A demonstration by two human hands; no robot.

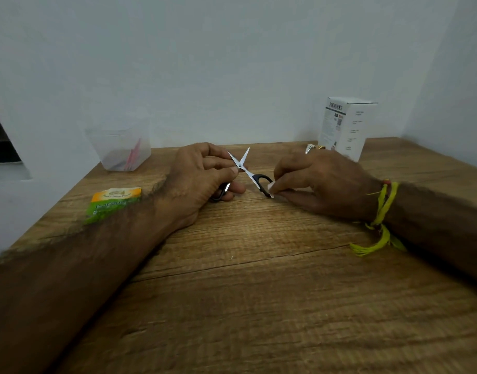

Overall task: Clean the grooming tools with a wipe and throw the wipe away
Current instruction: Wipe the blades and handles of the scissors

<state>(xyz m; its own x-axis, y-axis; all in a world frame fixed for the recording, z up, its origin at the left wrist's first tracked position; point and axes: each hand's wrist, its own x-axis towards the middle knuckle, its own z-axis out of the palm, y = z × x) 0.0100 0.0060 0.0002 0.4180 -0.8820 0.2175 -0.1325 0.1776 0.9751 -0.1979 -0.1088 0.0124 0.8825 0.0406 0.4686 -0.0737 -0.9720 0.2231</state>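
Small scissors (245,166) with black handles stand with their blades spread apart in an X above the wooden table (259,279). My left hand (202,179) grips one handle loop and pinches near the pivot. My right hand (315,182) pinches a small white wipe (271,190) against the other black handle loop. Both forearms rest on the table.
A clear plastic container (121,147) holding pink tools stands at the back left by the wall. A green and orange sachet (114,202) lies left of my left wrist. A white box (345,125) stands at the back right, with a metal tool (310,148) beside it.
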